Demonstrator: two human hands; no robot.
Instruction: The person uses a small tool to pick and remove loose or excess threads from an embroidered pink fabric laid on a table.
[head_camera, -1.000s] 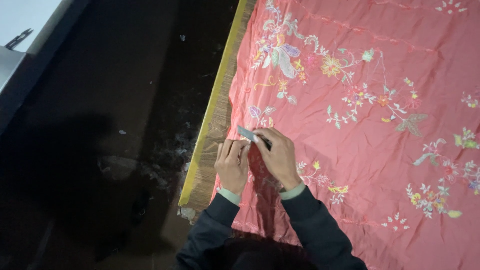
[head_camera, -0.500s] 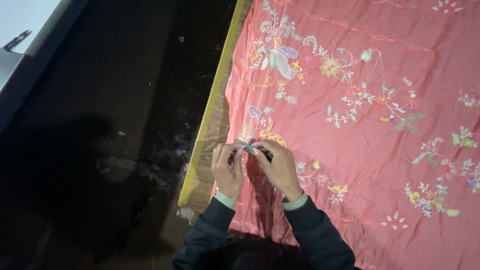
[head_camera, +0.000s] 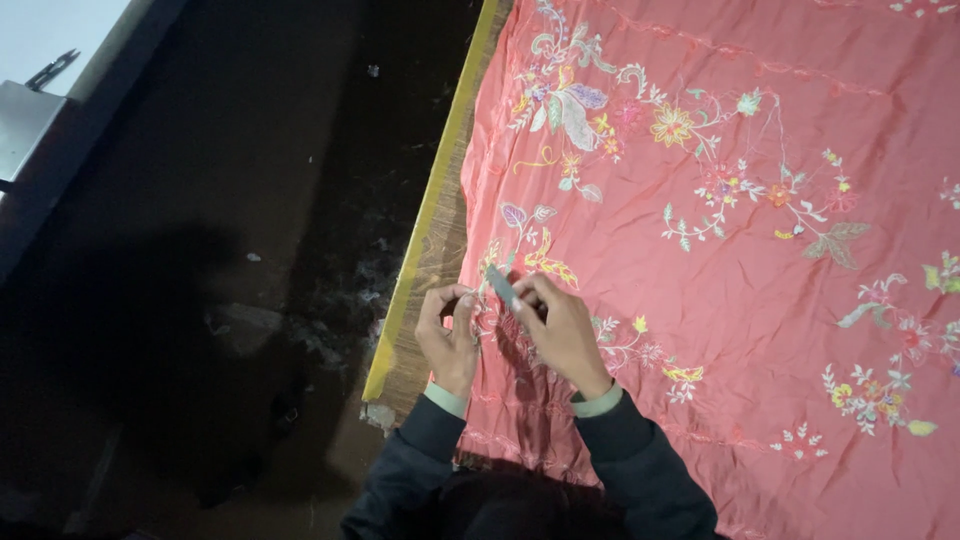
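Observation:
A salmon-red cloth (head_camera: 760, 300) with colourful embroidered flowers lies spread over a wooden table. My right hand (head_camera: 558, 332) grips a small grey metal tool (head_camera: 502, 287), like a thread snipper, its tip pointing up-left over the embroidery near the cloth's left edge. My left hand (head_camera: 450, 335) sits right beside it, its fingers pinching the cloth's edge or a thread just left of the tool. Both dark sleeves with pale green cuffs enter from the bottom.
The wooden table edge (head_camera: 432, 262) with a yellow strip (head_camera: 440, 180) runs diagonally left of the cloth. Beyond it is a dark floor (head_camera: 220, 260) with scattered light scraps. A grey metal object (head_camera: 22, 125) sits at the far left.
Both hands have slid a little toward me along the cloth's left edge. The tool, earlier lying nearly flat between the fingertips, now points up-left.

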